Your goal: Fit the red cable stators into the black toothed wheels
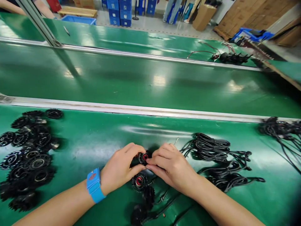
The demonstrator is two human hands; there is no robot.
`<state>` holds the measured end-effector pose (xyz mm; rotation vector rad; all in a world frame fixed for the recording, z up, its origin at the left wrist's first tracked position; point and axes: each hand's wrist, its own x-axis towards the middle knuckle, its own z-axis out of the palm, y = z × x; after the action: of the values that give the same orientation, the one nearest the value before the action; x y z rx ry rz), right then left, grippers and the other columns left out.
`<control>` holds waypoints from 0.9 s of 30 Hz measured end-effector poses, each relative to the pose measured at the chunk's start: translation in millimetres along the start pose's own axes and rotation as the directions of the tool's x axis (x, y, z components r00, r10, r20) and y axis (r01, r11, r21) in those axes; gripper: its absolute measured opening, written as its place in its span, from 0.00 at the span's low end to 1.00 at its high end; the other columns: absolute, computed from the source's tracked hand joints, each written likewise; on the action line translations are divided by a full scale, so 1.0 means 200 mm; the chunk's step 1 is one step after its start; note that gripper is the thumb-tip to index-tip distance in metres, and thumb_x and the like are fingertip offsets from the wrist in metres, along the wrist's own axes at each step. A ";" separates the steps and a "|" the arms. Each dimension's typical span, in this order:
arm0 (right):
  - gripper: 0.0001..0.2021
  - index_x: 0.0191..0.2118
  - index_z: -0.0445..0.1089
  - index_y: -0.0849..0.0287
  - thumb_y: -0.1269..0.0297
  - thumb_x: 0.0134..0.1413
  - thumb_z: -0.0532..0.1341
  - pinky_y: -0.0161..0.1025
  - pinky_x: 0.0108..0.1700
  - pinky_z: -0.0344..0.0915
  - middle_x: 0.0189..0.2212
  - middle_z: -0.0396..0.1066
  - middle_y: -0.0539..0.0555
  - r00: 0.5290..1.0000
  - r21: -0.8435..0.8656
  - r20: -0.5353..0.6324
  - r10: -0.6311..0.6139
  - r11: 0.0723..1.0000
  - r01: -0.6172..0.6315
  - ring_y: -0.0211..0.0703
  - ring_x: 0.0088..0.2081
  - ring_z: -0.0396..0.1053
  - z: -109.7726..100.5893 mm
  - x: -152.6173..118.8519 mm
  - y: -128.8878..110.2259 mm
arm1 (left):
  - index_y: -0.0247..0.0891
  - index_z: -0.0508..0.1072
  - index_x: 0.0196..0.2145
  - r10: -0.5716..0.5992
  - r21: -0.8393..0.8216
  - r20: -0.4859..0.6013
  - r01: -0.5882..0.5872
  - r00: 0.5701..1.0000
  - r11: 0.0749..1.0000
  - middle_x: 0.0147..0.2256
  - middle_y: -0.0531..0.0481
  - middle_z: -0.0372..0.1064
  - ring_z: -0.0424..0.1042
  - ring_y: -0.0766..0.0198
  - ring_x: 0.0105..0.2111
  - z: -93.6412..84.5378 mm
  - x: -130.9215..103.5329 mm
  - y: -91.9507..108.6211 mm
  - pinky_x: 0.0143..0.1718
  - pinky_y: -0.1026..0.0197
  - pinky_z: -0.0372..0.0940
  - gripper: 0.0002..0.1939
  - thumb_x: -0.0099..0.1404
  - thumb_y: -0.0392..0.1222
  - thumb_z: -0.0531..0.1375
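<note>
My left hand [119, 166], with a blue wrist strap [95, 185], is closed around a small black round part with a red ringed centre [144, 157]. The fingers of my right hand [170, 163] are pinched together against the face of that part; whatever is between the fingertips is hidden. Just below my hands lies a similar black toothed part with a red centre [139, 181]. Further black round parts [148, 197] with cables sit nearer to me, some in shadow.
Black toothed wheels [37, 163] are heaped at the left. Coiled black cables [211, 147] lie right of my hands, with another cable bunch [275, 128] at the far right. A pale metal rail [131, 109] crosses the green table. Beyond stand blue crates [119, 12] and people.
</note>
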<state>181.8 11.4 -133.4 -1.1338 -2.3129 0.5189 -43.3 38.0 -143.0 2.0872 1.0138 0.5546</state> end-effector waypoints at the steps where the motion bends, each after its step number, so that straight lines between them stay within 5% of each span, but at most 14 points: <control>1: 0.06 0.42 0.76 0.56 0.63 0.67 0.62 0.42 0.38 0.58 0.33 0.74 0.53 1.000 0.019 0.021 0.021 1.000 -0.022 0.43 0.36 0.64 0.00 0.00 0.00 | 0.43 0.70 0.47 0.009 -0.004 0.006 -0.009 1.000 1.000 0.45 0.53 0.73 0.76 0.60 0.44 0.00 0.00 0.00 0.45 0.59 0.73 0.16 0.64 0.33 0.67; 4: 0.05 0.43 0.75 0.57 0.67 0.65 0.62 0.42 0.41 0.62 0.36 0.73 0.53 0.997 0.086 0.040 0.072 0.993 -0.075 0.43 0.37 0.65 -0.03 0.01 -0.01 | 0.42 0.71 0.45 0.057 -0.005 0.016 -0.057 0.998 0.998 0.44 0.52 0.72 0.76 0.60 0.48 -0.01 0.00 -0.01 0.48 0.60 0.72 0.12 0.66 0.33 0.66; 7: 0.09 0.46 0.73 0.56 0.72 0.66 0.57 0.42 0.44 0.66 0.43 0.71 0.55 0.985 0.178 -0.100 0.144 0.976 -0.125 0.43 0.42 0.68 -0.08 0.02 -0.02 | 0.42 0.73 0.44 0.119 0.009 0.026 -0.119 0.993 0.993 0.45 0.50 0.71 0.75 0.59 0.51 0.00 -0.01 -0.02 0.49 0.59 0.72 0.06 0.70 0.35 0.63; 12: 0.10 0.47 0.69 0.54 0.66 0.71 0.51 0.45 0.52 0.66 0.44 0.70 0.56 0.887 0.328 -0.296 0.354 0.910 -0.253 0.46 0.51 0.68 -0.15 0.03 0.02 | 0.42 0.74 0.46 0.167 0.083 0.054 -0.171 0.984 0.982 0.48 0.47 0.70 0.75 0.57 0.52 0.00 -0.03 -0.05 0.49 0.56 0.74 0.06 0.74 0.38 0.58; 16: 0.07 0.43 0.68 0.54 0.63 0.71 0.54 0.38 0.39 0.68 0.37 0.70 0.52 0.867 0.214 -0.312 0.389 0.918 -0.335 0.40 0.36 0.70 -0.16 0.00 0.04 | 0.42 0.75 0.46 0.213 0.145 0.033 -0.216 0.976 0.966 0.49 0.46 0.72 0.76 0.56 0.51 0.00 -0.04 -0.05 0.48 0.55 0.76 0.08 0.76 0.39 0.56; 21: 0.07 0.50 0.59 0.52 0.66 0.70 0.57 0.37 0.37 0.75 0.40 0.73 0.53 0.880 0.461 -0.330 0.341 0.872 -0.165 0.39 0.37 0.76 -0.12 -0.04 -0.04 | 0.42 0.77 0.44 0.263 0.215 -0.015 -0.254 0.965 0.943 0.47 0.46 0.75 0.79 0.57 0.46 -0.01 -0.02 -0.04 0.44 0.58 0.78 0.11 0.76 0.42 0.55; 27: 0.06 0.48 0.55 0.51 0.69 0.72 0.53 0.33 0.33 0.77 0.34 0.74 0.52 0.917 0.409 -0.341 0.208 0.911 -0.054 0.39 0.34 0.78 -0.09 0.01 -0.09 | 0.42 0.78 0.42 0.318 0.294 -0.045 -0.292 0.947 0.910 0.45 0.47 0.78 0.81 0.60 0.42 -0.02 -0.01 -0.02 0.41 0.61 0.79 0.14 0.78 0.43 0.52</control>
<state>180.1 5.3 -109.7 -1.0845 -1.7107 0.7093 -48.7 38.5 -143.3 2.5221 0.8605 0.7002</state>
